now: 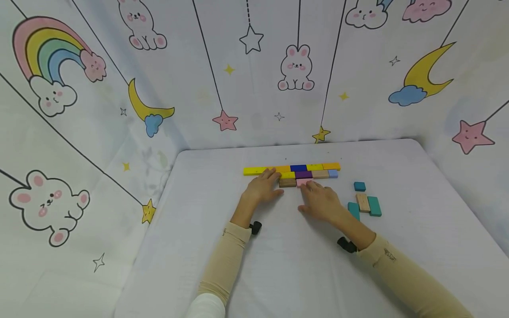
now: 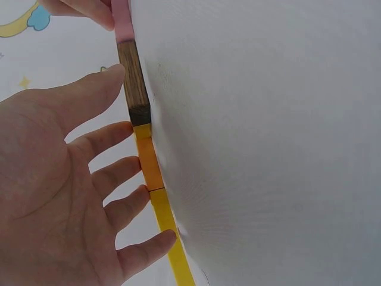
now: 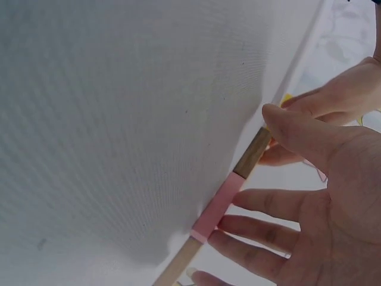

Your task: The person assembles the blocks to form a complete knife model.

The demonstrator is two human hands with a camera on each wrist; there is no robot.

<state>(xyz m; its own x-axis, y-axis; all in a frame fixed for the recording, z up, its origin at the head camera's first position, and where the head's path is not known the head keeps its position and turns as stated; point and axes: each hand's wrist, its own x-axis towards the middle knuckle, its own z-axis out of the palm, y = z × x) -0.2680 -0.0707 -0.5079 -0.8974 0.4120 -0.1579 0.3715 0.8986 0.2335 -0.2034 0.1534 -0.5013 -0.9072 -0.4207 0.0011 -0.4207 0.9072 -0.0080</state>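
Flat coloured wooden blocks lie side by side in three rows. The back row has a long yellow block [image 1: 253, 171], orange ones and a dark blue block [image 1: 298, 168]. The middle row holds a yellow block [image 1: 287, 175], a purple block [image 1: 303, 175], a tan block [image 1: 320, 174] and a light blue block [image 1: 333, 174]. In front, a dark brown block [image 1: 287, 183] adjoins a pink block [image 3: 217, 208]. My left hand [image 1: 262, 185] touches the rows' left side with fingers spread. Straight fingertips of my right hand [image 1: 321, 201] touch the pink block's near side.
To the right of the rows lie loose blocks: a small teal block [image 1: 359, 186], a tan one [image 1: 362, 203] and two larger teal blocks [image 1: 374, 206]. A white cloth covers the table [image 1: 179, 198]. A printed curtain [image 1: 262, 97] hangs behind its back edge.
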